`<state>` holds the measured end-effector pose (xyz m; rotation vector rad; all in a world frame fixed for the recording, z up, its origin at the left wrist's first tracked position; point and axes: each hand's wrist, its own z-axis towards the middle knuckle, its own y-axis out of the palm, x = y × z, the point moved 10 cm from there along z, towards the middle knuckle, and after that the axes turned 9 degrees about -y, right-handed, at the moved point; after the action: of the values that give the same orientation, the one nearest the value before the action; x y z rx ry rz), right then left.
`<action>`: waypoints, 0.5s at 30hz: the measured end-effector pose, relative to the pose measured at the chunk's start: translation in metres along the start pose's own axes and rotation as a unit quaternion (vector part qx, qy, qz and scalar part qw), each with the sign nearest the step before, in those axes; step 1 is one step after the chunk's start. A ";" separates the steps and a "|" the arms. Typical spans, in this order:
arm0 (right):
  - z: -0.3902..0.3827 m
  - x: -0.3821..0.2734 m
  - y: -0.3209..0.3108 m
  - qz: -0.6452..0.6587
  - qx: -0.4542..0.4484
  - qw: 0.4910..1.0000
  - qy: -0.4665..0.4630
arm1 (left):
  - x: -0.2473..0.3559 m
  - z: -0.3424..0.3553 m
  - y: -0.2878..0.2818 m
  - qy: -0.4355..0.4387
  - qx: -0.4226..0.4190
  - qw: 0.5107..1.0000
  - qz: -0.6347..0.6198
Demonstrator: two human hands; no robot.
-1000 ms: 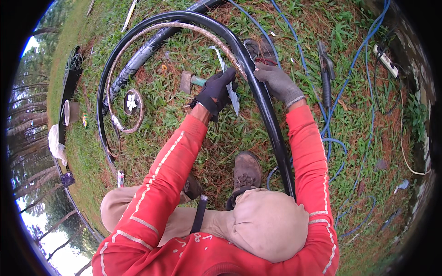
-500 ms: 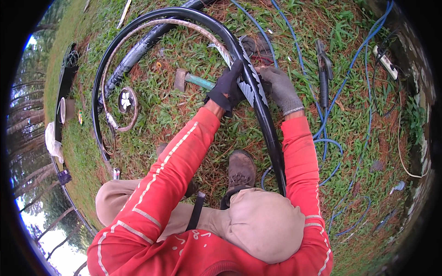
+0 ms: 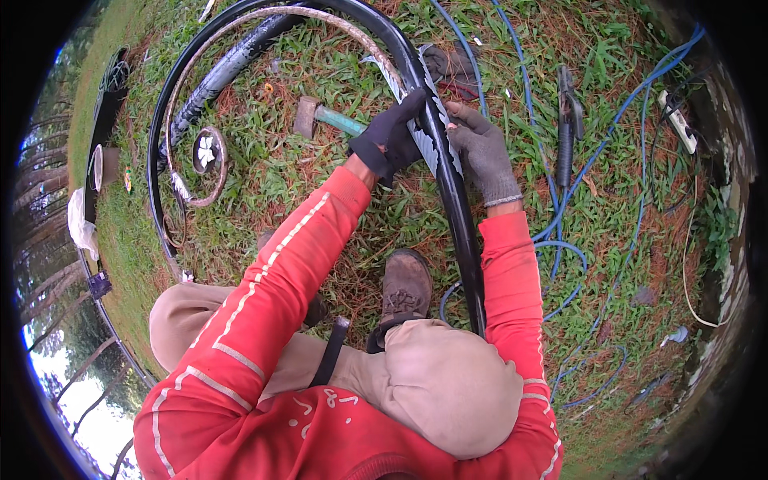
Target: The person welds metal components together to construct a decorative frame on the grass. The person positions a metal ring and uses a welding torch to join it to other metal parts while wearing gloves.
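A long curved black metal tube arcs from beside my knee up and round to the left. Grey leaf-shaped pieces with jagged edges lie along it where my hands are. My left hand, in a black fingerless glove, wraps round the tube from its left side, thumb on top. At the tube's right side is my right hand in a grey glove. Its bare fingertips are bent together against the jagged edge, and what they pinch is hidden. A hammer with a green handle lies in the grass by my left hand.
A thinner rusty rod curls inside the arc, ending in a scroll round a white flower shape. An electrode holder, blue cables and a white power strip lie right. A dark cloth sits beyond the tube.
The whole view has shifted slightly, with the scene sliding a little left. Both hands stay at the same part of the tube; the right fingers have moved slightly along its edge.
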<state>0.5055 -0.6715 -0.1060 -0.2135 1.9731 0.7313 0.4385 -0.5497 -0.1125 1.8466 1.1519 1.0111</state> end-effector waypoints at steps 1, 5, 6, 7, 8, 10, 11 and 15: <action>0.001 0.000 0.001 -0.014 -0.009 1.000 -0.008 | 0.000 0.000 0.000 -0.003 -0.002 1.000 -0.001; 0.009 -0.002 0.001 -0.003 -0.010 1.000 -0.014 | 0.004 0.002 0.003 0.010 0.010 1.000 0.016; 0.012 -0.002 0.000 -0.004 -0.010 1.000 -0.012 | 0.005 0.003 0.003 0.013 0.020 1.000 0.014; 0.014 -0.004 0.000 -0.018 -0.014 1.000 -0.014 | 0.005 0.003 0.007 0.009 0.013 1.000 0.013; 0.018 -0.005 0.004 -0.030 -0.023 0.999 -0.016 | 0.007 0.003 0.002 0.012 0.015 1.000 0.013; 0.020 -0.005 0.009 -0.039 -0.032 0.999 -0.012 | 0.009 0.005 0.000 0.013 0.001 0.999 0.034; 0.021 -0.004 0.009 -0.035 -0.027 0.999 -0.011 | 0.010 0.006 -0.001 0.014 -0.005 0.999 0.044; 0.022 0.001 0.002 -0.022 -0.011 1.000 -0.001 | 0.010 0.009 -0.003 0.017 0.000 0.998 0.065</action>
<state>0.5211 -0.6572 -0.1135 -0.2686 1.9520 0.7255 0.4480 -0.5413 -0.1162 1.9317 1.0618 1.1193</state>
